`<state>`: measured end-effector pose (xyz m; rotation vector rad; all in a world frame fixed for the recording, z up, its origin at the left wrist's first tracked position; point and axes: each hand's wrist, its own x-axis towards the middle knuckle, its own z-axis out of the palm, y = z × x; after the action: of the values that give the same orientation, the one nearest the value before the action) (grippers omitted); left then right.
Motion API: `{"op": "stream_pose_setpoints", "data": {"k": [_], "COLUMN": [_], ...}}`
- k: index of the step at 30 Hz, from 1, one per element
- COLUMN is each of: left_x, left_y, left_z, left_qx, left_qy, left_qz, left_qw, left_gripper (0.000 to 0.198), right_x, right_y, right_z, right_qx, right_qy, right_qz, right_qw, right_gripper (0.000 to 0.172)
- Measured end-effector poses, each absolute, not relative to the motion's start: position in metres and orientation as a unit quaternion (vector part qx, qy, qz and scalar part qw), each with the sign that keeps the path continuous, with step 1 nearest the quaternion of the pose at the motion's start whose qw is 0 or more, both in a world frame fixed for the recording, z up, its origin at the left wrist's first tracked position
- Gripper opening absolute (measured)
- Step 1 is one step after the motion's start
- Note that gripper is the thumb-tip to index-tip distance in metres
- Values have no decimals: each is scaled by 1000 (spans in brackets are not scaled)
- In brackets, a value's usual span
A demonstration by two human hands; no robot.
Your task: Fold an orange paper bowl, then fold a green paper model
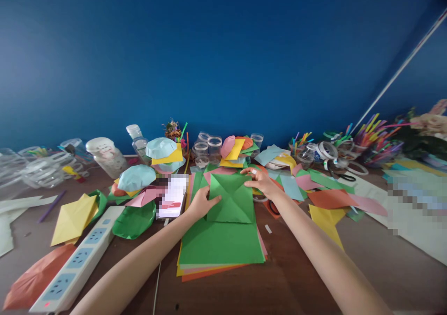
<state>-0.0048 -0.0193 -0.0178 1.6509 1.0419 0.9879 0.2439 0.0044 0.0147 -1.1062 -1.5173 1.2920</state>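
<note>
A green square of paper (232, 201), marked with diagonal creases, lies over a stack of coloured sheets (220, 247) whose top sheet is also green. My left hand (203, 203) grips its left edge, thumb on top and the other fingers mostly hidden at the side. At the upper right corner my right hand (261, 183) pinches the same paper, its thumb on the face and its fingers bent over the top edge. A ring shows on one right finger. Yellow, pink and orange sheets stick out from under the stack.
Left of the stack lie a phone (173, 196), a green paper piece (134, 221) and a white power strip (78, 261). Clear plastic cups (214, 145) stand along the blue wall. Paper scraps (328, 198) and pens (377, 131) are on the right.
</note>
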Motion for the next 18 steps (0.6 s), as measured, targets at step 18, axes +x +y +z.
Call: {"op": "stream_pose_setpoints", "data": {"k": [18], "left_x": [-5], "left_y": [-15], "left_z": [-19], "left_qx": [471], "left_qy": [357], "left_qz": [458], "left_qw": [664], "left_gripper": [37], "right_x": [238], "right_y": [4], "right_z": [11], "right_qx": [-406], "right_qy": [-551], "right_qz": [563], "right_qw": [463], "right_gripper": [44]}}
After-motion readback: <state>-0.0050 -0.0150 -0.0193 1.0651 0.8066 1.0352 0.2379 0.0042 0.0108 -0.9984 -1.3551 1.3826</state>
